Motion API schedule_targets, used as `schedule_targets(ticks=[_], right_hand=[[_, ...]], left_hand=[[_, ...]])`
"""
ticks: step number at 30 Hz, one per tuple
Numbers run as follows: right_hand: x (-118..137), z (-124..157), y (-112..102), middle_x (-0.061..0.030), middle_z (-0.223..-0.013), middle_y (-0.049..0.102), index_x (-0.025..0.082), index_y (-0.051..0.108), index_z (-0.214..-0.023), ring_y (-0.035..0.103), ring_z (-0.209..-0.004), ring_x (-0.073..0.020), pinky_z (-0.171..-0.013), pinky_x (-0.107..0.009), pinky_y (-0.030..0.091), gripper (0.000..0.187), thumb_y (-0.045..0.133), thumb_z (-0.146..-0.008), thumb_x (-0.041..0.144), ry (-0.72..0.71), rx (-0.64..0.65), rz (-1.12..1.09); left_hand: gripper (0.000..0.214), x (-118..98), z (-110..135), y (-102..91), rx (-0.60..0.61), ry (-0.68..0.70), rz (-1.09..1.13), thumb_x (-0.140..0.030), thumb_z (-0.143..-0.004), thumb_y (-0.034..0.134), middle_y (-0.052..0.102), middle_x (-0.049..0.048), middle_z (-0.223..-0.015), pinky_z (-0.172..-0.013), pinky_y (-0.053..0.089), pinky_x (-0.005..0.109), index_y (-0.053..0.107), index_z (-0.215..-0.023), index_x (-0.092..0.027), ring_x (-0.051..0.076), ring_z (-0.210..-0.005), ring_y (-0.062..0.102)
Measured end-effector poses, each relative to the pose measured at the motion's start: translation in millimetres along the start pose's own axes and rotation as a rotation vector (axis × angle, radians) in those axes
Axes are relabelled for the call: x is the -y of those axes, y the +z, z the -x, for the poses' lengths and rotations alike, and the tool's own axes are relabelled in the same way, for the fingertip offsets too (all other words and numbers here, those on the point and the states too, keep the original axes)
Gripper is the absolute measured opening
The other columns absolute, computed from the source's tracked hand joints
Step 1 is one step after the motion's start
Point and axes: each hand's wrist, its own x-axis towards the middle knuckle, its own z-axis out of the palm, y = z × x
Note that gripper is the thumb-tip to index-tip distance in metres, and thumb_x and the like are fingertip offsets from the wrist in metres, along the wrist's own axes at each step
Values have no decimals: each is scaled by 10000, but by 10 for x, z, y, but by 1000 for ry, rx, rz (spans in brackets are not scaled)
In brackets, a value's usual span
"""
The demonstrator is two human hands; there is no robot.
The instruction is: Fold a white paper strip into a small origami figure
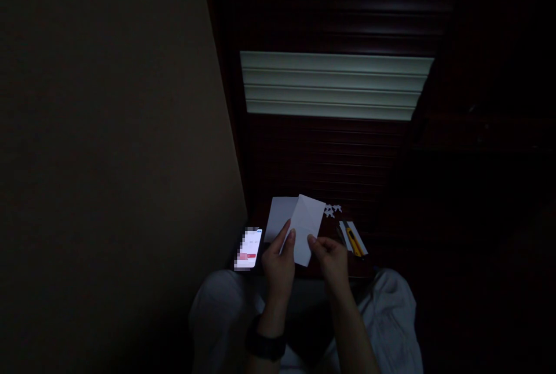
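Creased paper point(310, 220), gripped by left hand point(278, 257) and right hand point(333, 258). On surface point(314, 270): second sheet point(280, 215), lit phone point(252, 248), small paper cutouts point(329, 212), yellow knife point(354, 241).

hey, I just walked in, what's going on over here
A seated person is holding a faintly creased white sheet in both hands, the left hand at its left edge and the right hand pinching its right edge. It is above a dark tabletop, partly in front of another white sheet. A phone with a lit screen is on the left; small paper cutouts and a yellow cutter are on the right.
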Motion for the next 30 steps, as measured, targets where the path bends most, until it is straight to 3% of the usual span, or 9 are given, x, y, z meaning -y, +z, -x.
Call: schedule_targets(ticks=[14,25,30], right_hand=[[-1,-10,10,-4,-528,544,99,625,-619,442,-469,-98,-445,-202,330,363,632,-670,459,16,15,-61],[37,26,40,-14,-569,583,110,639,-718,485,-498,-116,-482,-218,367,333,646,-666,439,66,64,-141],[16,42,47,10,-486,520,114,600,-576,411,-438,-87,-425,-201,291,357,654,-643,461,65,51,-68]], left_hand=[[331,-63,3,27,-21,-3,35,-331,-779,558,622,59,-1112,-905,433,340,612,-1079,-203,224,-1059,547],[343,-48,9,9,-23,-4,5,-336,-789,544,618,66,-1119,-898,436,354,600,-1097,-198,231,-1059,544],[346,-46,20,1,-27,-2,9,-333,-791,539,622,73,-1110,-893,438,345,598,-1100,-189,227,-1045,554]])
